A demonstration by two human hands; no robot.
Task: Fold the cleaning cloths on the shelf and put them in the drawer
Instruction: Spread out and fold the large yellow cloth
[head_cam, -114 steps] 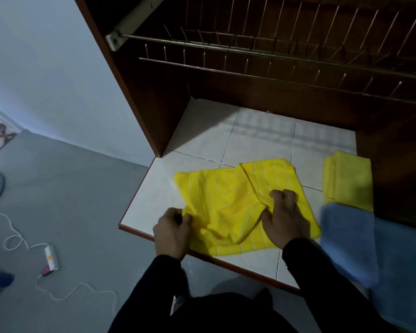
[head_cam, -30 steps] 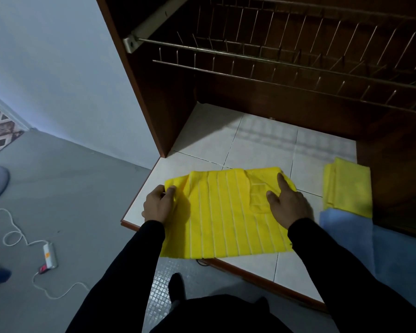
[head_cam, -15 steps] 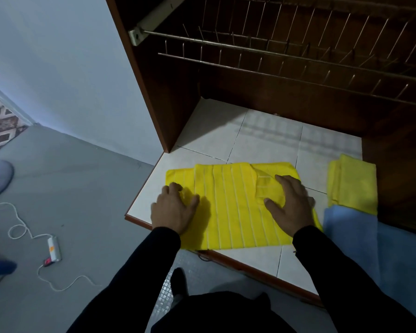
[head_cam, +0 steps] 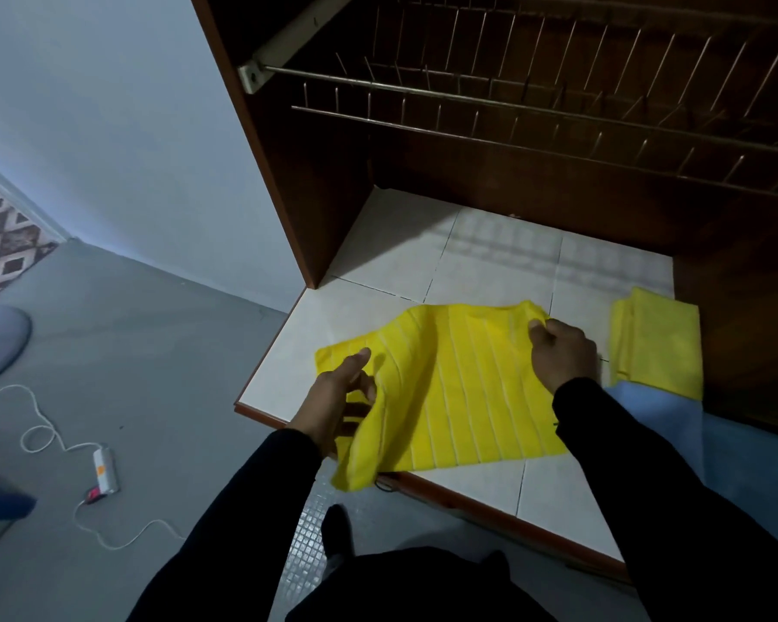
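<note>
In the head view, the task stood partway through. One yellow cloth folded into a narrow rectangle point(head_cam: 656, 341) already lay at the right of the white tiled shelf point(head_cam: 391, 244), just beside the dark wooden side panel point(head_cam: 746, 307), and it looked finished. A pale blue cloth point(head_cam: 665, 408) lay spread below it, its near part hanging over the shelf edge, apparently not yet folded. No drawer showed in this view, so by my judgement nothing had gone into it.

The bright yellow cleaning cloth with thin pale stripes point(head_cam: 463, 388) was in hand, lying on the front middle of the shelf with its near left corner drooping over the wooden edge. The right hand point(head_cam: 562, 352) had its grip clenched on the far right corner, pinching it up off the tiles. The left hand point(head_cam: 342, 397) held the left edge, thumb on top and fingers under the lifted fabric, so the cloth rose in a soft ridge between the two hands.

The cloth looked thin, limp and slightly fluffy, like microfibre, and it creased easily. The tiles were glossy and hard, with dark grout lines. Above hung a metal wire plate rack point(head_cam: 535, 110) of thin rods. A white power strip with its cord point(head_cam: 104, 471) lay on the grey floor point(head_cam: 153, 352).
</note>
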